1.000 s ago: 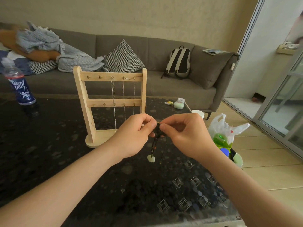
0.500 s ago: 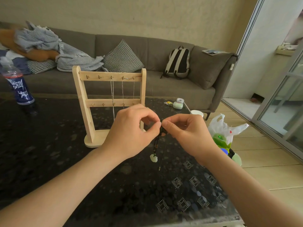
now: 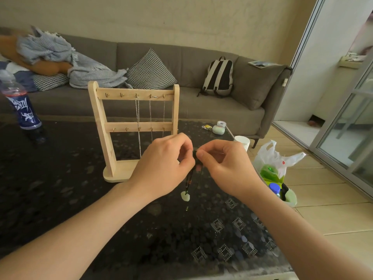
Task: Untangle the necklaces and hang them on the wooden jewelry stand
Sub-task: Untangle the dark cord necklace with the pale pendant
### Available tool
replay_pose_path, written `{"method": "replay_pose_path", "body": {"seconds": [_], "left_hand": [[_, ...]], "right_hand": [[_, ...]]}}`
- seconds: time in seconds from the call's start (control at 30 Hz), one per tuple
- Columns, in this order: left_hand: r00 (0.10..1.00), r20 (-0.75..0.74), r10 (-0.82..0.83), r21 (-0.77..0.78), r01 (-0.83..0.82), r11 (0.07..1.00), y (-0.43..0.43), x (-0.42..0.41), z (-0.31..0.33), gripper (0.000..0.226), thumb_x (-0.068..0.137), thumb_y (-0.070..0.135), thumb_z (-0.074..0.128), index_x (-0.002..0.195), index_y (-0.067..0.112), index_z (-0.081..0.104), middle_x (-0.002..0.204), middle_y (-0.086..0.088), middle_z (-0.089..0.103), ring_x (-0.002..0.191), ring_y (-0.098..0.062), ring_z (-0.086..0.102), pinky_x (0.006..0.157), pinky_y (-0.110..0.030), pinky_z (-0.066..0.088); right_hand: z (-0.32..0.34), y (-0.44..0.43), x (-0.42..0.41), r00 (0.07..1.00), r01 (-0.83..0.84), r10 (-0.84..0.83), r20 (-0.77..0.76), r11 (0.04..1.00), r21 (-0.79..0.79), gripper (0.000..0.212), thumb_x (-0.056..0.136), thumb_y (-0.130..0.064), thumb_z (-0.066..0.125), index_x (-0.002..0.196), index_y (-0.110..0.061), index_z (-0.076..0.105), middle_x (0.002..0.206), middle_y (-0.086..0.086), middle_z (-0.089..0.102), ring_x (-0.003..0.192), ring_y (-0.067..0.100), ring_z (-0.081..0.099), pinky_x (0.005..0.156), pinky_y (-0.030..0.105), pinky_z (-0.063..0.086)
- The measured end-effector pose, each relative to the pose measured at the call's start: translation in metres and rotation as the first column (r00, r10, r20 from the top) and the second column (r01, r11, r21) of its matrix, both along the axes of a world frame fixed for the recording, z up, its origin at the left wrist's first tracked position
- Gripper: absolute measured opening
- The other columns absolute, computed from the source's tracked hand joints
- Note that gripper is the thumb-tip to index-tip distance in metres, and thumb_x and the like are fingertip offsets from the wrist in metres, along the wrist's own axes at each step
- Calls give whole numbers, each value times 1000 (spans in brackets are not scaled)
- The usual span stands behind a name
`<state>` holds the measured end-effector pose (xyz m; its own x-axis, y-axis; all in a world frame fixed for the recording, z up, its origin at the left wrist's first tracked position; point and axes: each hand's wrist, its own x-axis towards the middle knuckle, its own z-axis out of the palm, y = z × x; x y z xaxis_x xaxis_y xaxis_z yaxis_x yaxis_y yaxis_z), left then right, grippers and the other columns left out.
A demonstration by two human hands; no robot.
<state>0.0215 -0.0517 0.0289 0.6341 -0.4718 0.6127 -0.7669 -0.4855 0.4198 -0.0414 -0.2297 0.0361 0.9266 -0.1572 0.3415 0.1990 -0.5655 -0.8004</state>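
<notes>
A wooden jewelry stand [image 3: 105, 126] with two rows of small hooks rises from the dark table [image 3: 60, 199]. Three thin silver chains [image 3: 137, 118] hang from the right hooks of its top bar. In front of the stand, my left hand [image 3: 163, 166] and my right hand [image 3: 226, 166] meet fingertip to fingertip and pinch a dark cord necklace [image 3: 189, 178] between them. The cord hangs down from the fingers, and a pale green pendant [image 3: 185, 196] dangles at its end just above the table. The upper part of the cord is hidden inside my fingers.
A blue drink bottle [image 3: 20, 106] stands at the table's far left. A small green case [image 3: 218, 129] and a white cup [image 3: 242, 141] sit near the far right corner. A white plastic bag [image 3: 276, 158] with bottles lies on the floor to the right. A grey sofa runs behind.
Both hands have kept pinching the dark cord and rose slightly, fingertips drawing closer together. The pendant hangs in nearly the same place.
</notes>
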Motion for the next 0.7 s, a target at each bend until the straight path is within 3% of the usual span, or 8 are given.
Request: {"method": "replay_pose_path", "body": {"seconds": [0.13, 0.3, 0.4, 0.57, 0.7], "left_hand": [[981, -182, -71, -9, 71, 997, 2, -2, 2, 8, 103, 22, 59, 96, 25, 62, 89, 16, 61, 90, -2, 60, 74, -10, 47], [934, -329, -136, -116, 103, 988, 5, -3, 1, 10, 109, 24, 52, 103, 26, 60, 88, 16, 60, 83, 0, 59, 72, -9, 45], [954, -278, -110, -135, 74, 988, 4, -4, 0, 6, 109, 23, 53, 107, 23, 59, 94, 14, 60, 90, -3, 60, 75, -11, 47], [993, -74, -87, -23, 85, 996, 6, -3, -2, 6, 107, 22, 55, 106, 27, 53, 100, 18, 54, 98, -4, 58, 82, -10, 47], [986, 110, -129, 145, 112, 983, 10, -3, 2, 6, 109, 25, 45, 110, 28, 50, 108, 14, 50, 97, -7, 53, 92, -33, 48]], "right_hand": [[4, -1, -3, 1000, -1, 2, 18, 995, -101, 16, 106, -14, 62, 100, -13, 77, 73, -3, 76, 52, -5, 60, 54, 10, 42], [4, 0, -6, 999, -35, 36, 20, 999, -24, 13, 106, -12, 63, 102, -13, 76, 75, -2, 78, 68, 6, 76, 63, 22, 59], [8, 1, -7, 997, -49, 55, -47, 992, 117, 14, 105, -13, 65, 100, -10, 78, 81, 5, 81, 79, 16, 80, 72, 40, 67], [15, 5, -9, 993, -8, 38, -109, 964, 264, 14, 99, -16, 74, 92, -8, 82, 82, 6, 80, 82, 20, 79, 76, 36, 68], [18, 3, -10, 973, 3, 77, -217, 939, 345, 12, 97, -11, 73, 92, -3, 81, 83, 8, 80, 83, 19, 80, 83, 43, 67]]}}
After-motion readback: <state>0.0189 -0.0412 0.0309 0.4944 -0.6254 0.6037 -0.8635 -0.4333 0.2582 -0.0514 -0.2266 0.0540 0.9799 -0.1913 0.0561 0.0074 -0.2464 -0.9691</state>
